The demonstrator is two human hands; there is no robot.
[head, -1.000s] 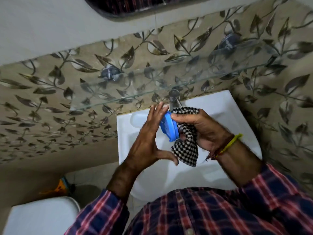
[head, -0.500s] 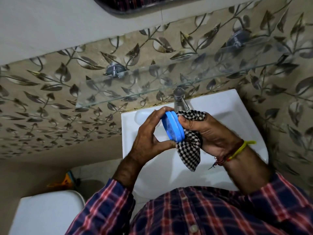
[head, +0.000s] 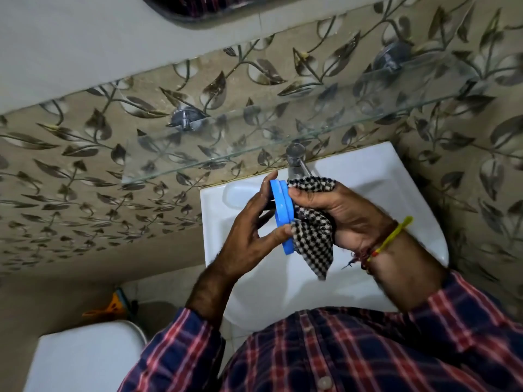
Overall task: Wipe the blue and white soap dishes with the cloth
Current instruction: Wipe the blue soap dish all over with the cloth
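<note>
Over the sink (head: 368,176), the left hand (head: 249,236) pinches the blue dish (head: 283,210) on edge, fingers at its top and thumb near its bottom. At the dish's 3 o'clock, the right hand's (head: 339,213) fingers clutch the cloth (head: 314,233), pressing it against the dish.

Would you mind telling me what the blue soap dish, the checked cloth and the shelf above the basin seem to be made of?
Blue soap dish: probably moulded plastic, smooth, uniform colour, thin rim. Checked cloth: woven fabric, matte, hanging limp in folds. Shelf: clear glass, wall tiles visible through it, greenish edge.
</note>
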